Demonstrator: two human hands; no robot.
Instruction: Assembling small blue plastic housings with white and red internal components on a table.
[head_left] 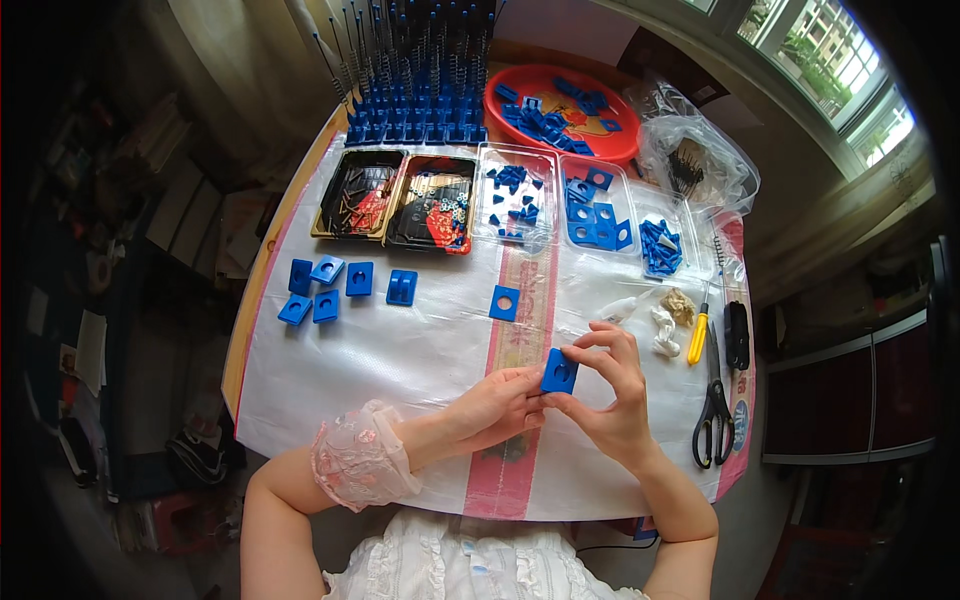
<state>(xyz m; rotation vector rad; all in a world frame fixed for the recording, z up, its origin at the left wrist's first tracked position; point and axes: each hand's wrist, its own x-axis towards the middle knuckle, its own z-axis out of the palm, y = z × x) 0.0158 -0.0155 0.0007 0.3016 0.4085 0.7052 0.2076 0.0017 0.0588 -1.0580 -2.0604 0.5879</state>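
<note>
A small blue plastic piece with a round recess (pixel 559 371) is held up over the table between my hands. My left hand (pixel 490 408) pinches its left edge with the fingertips. My right hand (pixel 615 405) has thumb and forefinger closed on its lower and upper right edges, the other fingers raised. Just beyond lies a flat blue plate with a round hole (pixel 504 303). Several similar blue pieces (pixel 360 279) are grouped at the left, with a blue block (pixel 402 288) beside them.
Across the back stand black trays of small metal parts (pixel 361 195), clear boxes of blue parts (pixel 517 200), a red basin (pixel 625 140) and blue bases with upright springs (pixel 420 105). At right lie a yellow-handled screwdriver (pixel 697 338), black scissors (pixel 714 425) and a black case (pixel 736 335).
</note>
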